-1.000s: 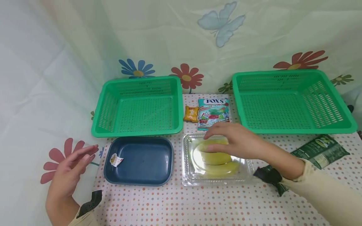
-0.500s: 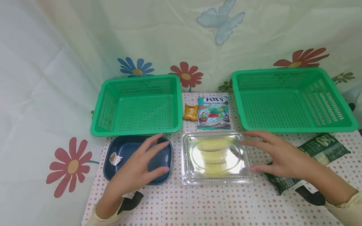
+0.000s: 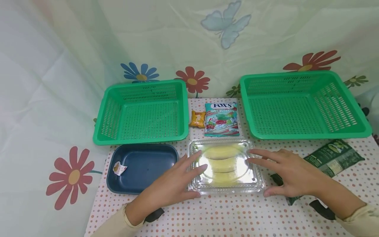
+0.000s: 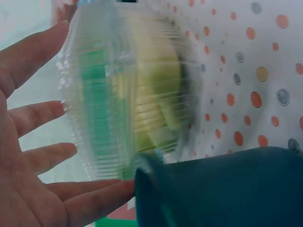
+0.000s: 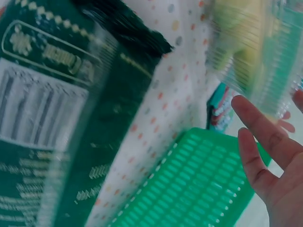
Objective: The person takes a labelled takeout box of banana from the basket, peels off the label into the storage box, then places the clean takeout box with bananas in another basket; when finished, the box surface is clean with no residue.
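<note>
A clear plastic clamshell box [image 3: 222,188] with yellow bananas [image 3: 222,164] inside lies lid down on the dotted table. On its left side is my left hand [image 3: 174,184], fingers spread and fingertips right at the box's edge. My right hand [image 3: 291,172] is at the opposite edge, its fingers spread and straight too. In the left wrist view the fingertips of the left hand [image 4: 33,156] reach along the rim of the box [image 4: 123,94]. The right wrist view has the right hand [image 5: 279,161] just under the box's corner.
Two green baskets [image 3: 185,131] [image 3: 308,136] stand behind. A blue tray [image 3: 142,192] with a small wrapper [image 3: 119,168] sits left of the box. Between the baskets lie a Fox's candy bag [image 3: 222,120] and an orange packet [image 3: 197,118]. A dark green packet [image 3: 334,159] lies at right.
My left hand has come right from beside the blue tray to the box's left edge. My right hand has gone from above the lid to the box's right edge.
</note>
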The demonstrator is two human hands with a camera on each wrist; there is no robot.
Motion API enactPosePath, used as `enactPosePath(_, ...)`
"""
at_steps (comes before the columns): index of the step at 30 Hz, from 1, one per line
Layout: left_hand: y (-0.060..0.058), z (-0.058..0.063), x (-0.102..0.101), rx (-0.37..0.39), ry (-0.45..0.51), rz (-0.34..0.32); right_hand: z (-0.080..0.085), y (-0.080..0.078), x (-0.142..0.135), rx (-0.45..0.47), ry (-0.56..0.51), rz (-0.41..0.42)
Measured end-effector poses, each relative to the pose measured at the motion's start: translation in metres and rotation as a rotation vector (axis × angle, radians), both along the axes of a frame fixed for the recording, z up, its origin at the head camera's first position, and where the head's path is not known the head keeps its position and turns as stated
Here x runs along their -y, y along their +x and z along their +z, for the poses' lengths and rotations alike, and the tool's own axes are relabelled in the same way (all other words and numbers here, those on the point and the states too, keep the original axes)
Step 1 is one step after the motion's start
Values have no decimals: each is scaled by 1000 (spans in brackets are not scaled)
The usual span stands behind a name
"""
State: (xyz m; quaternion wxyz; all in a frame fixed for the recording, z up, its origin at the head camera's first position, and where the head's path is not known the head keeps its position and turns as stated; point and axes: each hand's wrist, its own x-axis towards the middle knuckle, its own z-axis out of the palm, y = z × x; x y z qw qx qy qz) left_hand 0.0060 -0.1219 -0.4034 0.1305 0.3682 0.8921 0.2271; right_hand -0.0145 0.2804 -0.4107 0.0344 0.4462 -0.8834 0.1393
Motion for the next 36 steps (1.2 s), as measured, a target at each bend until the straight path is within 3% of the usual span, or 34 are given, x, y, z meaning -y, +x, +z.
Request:
enactPosePath(8,1,-8,-6,10,-27,1,-15,3,7,-24,-75,44)
enactPosePath(15,-1,-12,-7,58,31,7,-20,4,12,45,-163,70)
enactPosePath(20,-2,-12,-5,83,73,46,-20,5,12,102,-192,30)
enactPosePath(25,1,-9,-2,98,132,71,-19,7,12,154,-329,32)
enactPosePath(30,5,1,4,116,184,70,-10,9,14,140,-430,54)
enactPosePath(36,10,18,14,209,323,106,20,9,26,105,-583,114)
